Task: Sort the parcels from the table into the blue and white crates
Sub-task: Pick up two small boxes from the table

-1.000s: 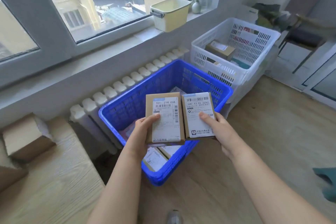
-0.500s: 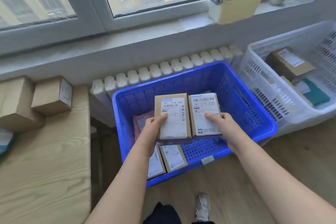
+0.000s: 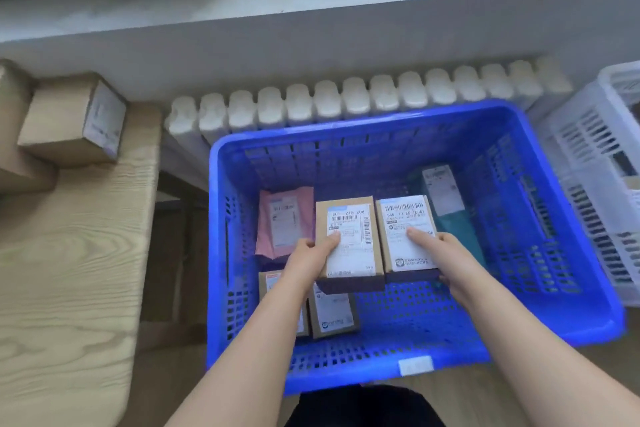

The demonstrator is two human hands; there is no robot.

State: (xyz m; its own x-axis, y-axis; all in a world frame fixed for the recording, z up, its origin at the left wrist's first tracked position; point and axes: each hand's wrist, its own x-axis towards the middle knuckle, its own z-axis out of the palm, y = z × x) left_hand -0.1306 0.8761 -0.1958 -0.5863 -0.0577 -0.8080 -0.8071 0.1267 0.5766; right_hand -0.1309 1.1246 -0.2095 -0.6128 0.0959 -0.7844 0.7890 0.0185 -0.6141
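Head view has you holding two cardboard parcels low inside the blue crate (image 3: 381,371), side by side and touching. Your left hand (image 3: 308,260) grips the left box (image 3: 349,239), thumb across its label and fingers underneath. Your right hand (image 3: 446,260) grips the right box (image 3: 407,236) the same way. The likeliest slip is on the left: that box hangs over two small boxes (image 3: 332,317) already on the crate floor, so letting go there would probably leave it tilted or sliding. Your fingers could also get trapped beneath either box as you set it down. The pink mailer (image 3: 284,222) crowds the left and the teal parcel (image 3: 450,215) lies just beside the right box. The open room is the bare floor toward the near right corner. Outside, the radiator (image 3: 346,97) stands close behind the far wall, the white crate (image 3: 606,184) flanks the right, and the table (image 3: 69,288), where a brown parcel (image 3: 76,121) waits, stands apart on the left.
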